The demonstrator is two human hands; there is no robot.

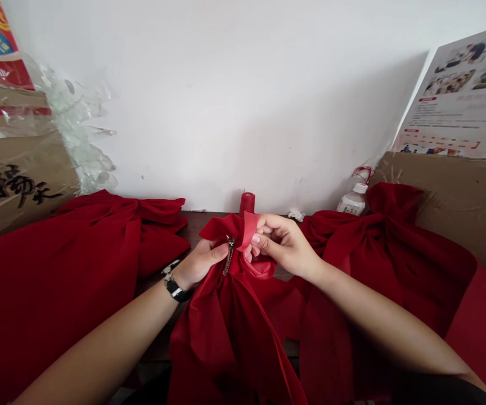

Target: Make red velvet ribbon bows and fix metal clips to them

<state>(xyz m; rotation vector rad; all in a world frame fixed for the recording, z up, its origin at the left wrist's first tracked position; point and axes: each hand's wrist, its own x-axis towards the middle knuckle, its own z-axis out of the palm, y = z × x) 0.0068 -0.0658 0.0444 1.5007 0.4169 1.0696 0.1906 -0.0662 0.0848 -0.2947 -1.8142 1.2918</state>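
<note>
In the middle of the head view is a large red fabric bow (230, 292) with long tails hanging toward me. My left hand (203, 261) grips its left side, the thumb pressing by a metal hair clip (228, 255) at the knot. My right hand (283, 244) pinches a loop of the bow's lighter red fabric between thumb and fingers on the right side. Some of the left fingers are hidden behind the cloth. A watch with a dark strap is on my left wrist. Just behind the bow stands a red thread spool (247, 203) with needles sticking up from its top.
More red bows lie at left (99, 242) and right (378, 242). A white bottle (353, 199) stands near the wall, with red thread at its top. A small clip (198, 210) and a white scrap (296, 215) lie at the table's back. Cardboard boxes flank both sides.
</note>
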